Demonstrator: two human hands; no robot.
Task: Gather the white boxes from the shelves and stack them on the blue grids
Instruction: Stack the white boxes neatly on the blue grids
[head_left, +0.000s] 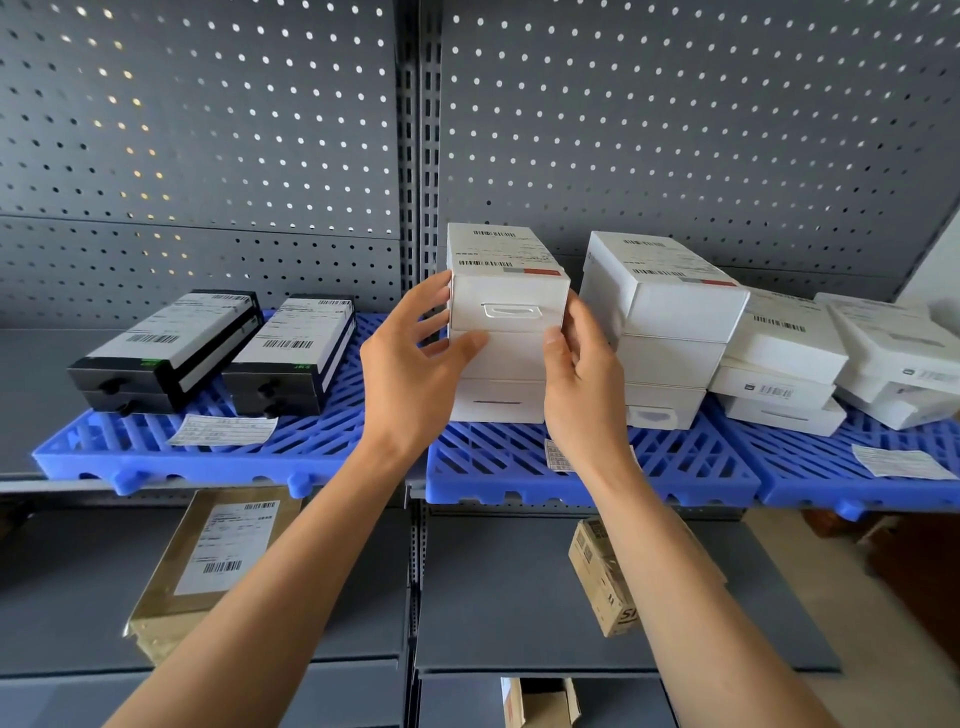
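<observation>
Your hands on the top white box (506, 299)
Your left hand (415, 364) and right hand (582, 379) clasp its sides atop the stack on the blue grid (675, 467).

Left of the hands we saw two stacks of black boxes (166, 353) with a paper label (222, 430) before them. Below the hands lay a brown parcel (202, 566) and a small cardboard carton (602, 582).
</observation>
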